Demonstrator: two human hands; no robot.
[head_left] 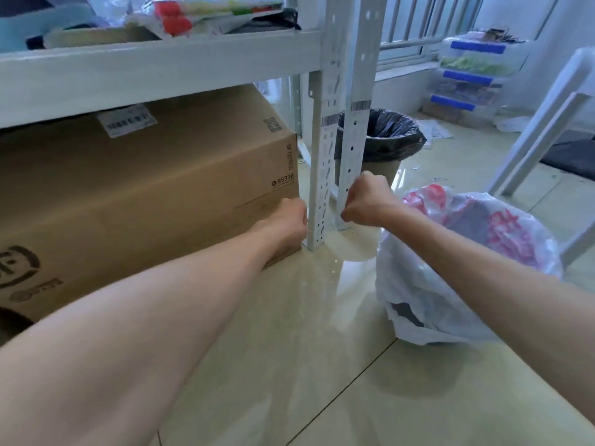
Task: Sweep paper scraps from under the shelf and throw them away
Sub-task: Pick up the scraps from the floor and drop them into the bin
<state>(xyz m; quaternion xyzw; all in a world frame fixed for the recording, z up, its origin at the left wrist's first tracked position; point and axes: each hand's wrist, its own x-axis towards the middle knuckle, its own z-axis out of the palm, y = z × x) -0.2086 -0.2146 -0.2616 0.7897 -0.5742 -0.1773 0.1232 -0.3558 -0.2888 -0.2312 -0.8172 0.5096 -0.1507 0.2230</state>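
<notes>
Cardboard meets the left hand (285,222) at the lower right corner of a large brown cardboard shipping box (145,175). Its fingers pass round the edge out of view, so whether that grip is clamped on the box cannot be told. The right hand (367,201), just at 3 o'clock of it, is balled into a fist with nothing visible inside. It hangs in front of the white perforated metal shelf posts (317,175) that stand between the two hands.

The box fills the gap beneath the pale grey metal shelf (161,69) at 9 o'clock, and no paper scraps show under it. The only loose paper in sight is pale litter (434,128) on the glossy cream tiled floor (322,317) at 1 o'clock. It lies beyond a round bin lined with a black bag (386,136) at 12 o'clock, behind the posts.

A crumpled white plastic bag with red print (450,284) sits open at 4 o'clock, near the right forearm, with a white plastic chair (547,123) at 2 o'clock.

Scraps would likely be light, limp and quick to skate on such slick tile, so they are best gathered into a heap, then pinched up. The box looks stiff and bulky, and its low corners offer the surest hold for sliding it clear.
</notes>
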